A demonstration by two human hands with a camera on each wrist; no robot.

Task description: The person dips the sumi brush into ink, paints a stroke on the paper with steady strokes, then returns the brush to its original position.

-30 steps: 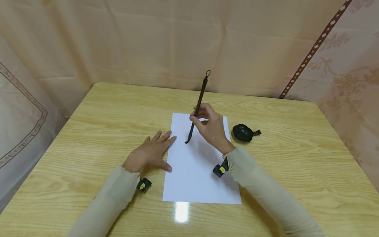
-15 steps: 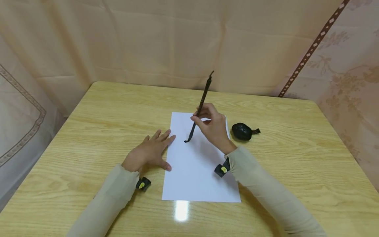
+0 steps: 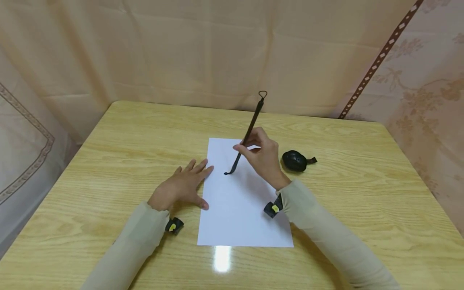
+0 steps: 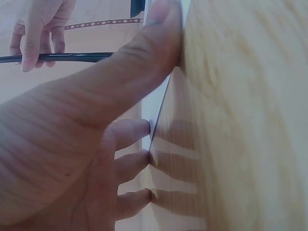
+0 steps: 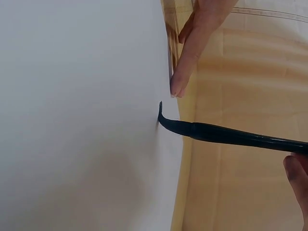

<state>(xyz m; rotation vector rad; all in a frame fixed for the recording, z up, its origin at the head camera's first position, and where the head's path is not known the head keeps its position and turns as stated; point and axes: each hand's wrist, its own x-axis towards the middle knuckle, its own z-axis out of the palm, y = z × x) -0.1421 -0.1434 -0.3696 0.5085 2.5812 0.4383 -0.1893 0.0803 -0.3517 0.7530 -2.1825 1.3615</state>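
Black is the brush (image 3: 251,125) that the right hand (image 3: 264,160) pinches, thumb and fingers closed up on it. From my far-off seat I see its hairy tip (image 5: 175,126) bent over and touching the white paper (image 3: 243,219), up near the left edge. Just now the top of the brush has leaned more to the right. The tip is on nearly the same spot of paper, so I think the brush is being tipped, not carried across. A tiny dark bit shows at the tip, but I can't tell if it is ink or hair. The left hand (image 3: 181,188) is spread wide and holds nothing; its thumb and a finger touch the paper's left edge. That hand is near the tip, so I think it could get in the way on that side. The right hand hides some paper from me. Beyond, on the right, a shiny black lump (image 3: 294,161) with a short tail sits on the yellow wood table (image 3: 362,193). Tan cloth (image 3: 163,52) hangs behind.
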